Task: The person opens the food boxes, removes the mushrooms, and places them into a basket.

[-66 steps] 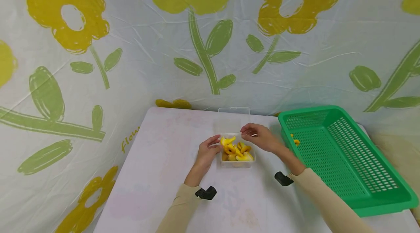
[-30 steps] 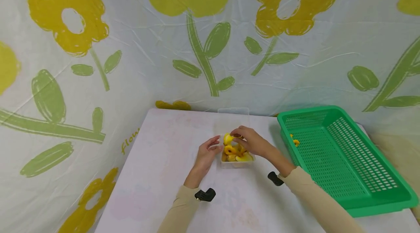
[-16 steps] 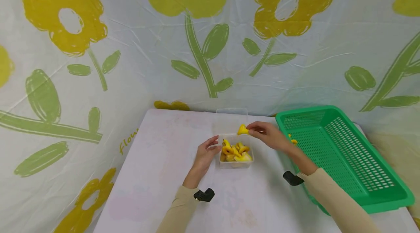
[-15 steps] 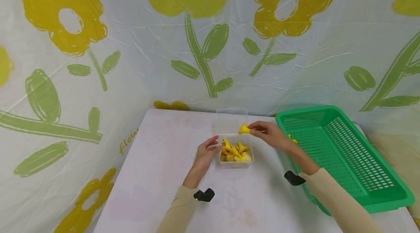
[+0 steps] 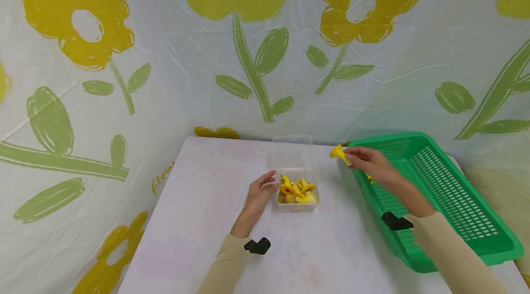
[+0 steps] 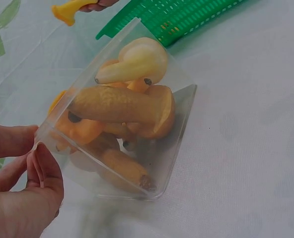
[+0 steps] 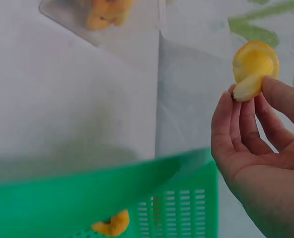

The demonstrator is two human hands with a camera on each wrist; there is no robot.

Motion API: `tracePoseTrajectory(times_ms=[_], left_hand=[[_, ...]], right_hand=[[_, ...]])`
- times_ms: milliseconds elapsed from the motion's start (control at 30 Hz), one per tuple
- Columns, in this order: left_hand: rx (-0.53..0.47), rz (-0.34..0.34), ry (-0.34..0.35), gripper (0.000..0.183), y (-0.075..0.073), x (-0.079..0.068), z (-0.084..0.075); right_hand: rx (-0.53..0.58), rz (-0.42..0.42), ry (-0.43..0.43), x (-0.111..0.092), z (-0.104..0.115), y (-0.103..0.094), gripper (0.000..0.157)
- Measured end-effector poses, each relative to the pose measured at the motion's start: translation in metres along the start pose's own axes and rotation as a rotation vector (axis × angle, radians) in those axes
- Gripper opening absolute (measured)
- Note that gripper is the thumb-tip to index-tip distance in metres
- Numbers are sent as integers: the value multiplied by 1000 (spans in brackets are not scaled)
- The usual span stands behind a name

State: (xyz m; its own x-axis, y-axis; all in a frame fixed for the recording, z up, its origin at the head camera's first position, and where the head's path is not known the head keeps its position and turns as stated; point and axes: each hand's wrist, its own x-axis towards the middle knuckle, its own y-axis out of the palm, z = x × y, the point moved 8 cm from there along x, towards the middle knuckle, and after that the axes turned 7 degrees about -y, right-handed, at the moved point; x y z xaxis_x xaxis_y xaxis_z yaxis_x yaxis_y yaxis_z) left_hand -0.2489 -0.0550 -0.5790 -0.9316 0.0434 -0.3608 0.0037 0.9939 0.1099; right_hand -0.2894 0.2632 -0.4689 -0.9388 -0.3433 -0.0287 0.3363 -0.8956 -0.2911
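Head view — pinched mushroom, lettering “flow”

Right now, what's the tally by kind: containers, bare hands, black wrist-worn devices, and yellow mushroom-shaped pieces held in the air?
Green perforated plastic basket: 1
Clear rectangular plastic box: 1
Bare hands, left hand and right hand: 2
Black wrist-worn devices: 2
Yellow mushroom-shaped piece, held in right hand: 1
Total: 7
Not counted: pieces inside the box or basket, partly hidden.

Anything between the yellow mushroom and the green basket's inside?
Only the green basket's left rim, seen from the head view; the yellow mushroom in the right hand is left of it. Nothing else visible blocks the way.
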Motion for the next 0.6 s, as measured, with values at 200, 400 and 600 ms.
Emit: tracePoseTrajectory(times_ms=[200, 400, 600], left_hand=[[1, -1, 4, 48, -1, -1, 0], [24, -7, -12, 47, -1, -2, 2], [33, -9, -25, 48, 0, -1, 3]], right_hand=[[-16, -44, 61, -10, -12, -28, 52], [42, -96, 107, -19, -30, -55, 53], [71, -107, 172, -26, -55, -73, 61]])
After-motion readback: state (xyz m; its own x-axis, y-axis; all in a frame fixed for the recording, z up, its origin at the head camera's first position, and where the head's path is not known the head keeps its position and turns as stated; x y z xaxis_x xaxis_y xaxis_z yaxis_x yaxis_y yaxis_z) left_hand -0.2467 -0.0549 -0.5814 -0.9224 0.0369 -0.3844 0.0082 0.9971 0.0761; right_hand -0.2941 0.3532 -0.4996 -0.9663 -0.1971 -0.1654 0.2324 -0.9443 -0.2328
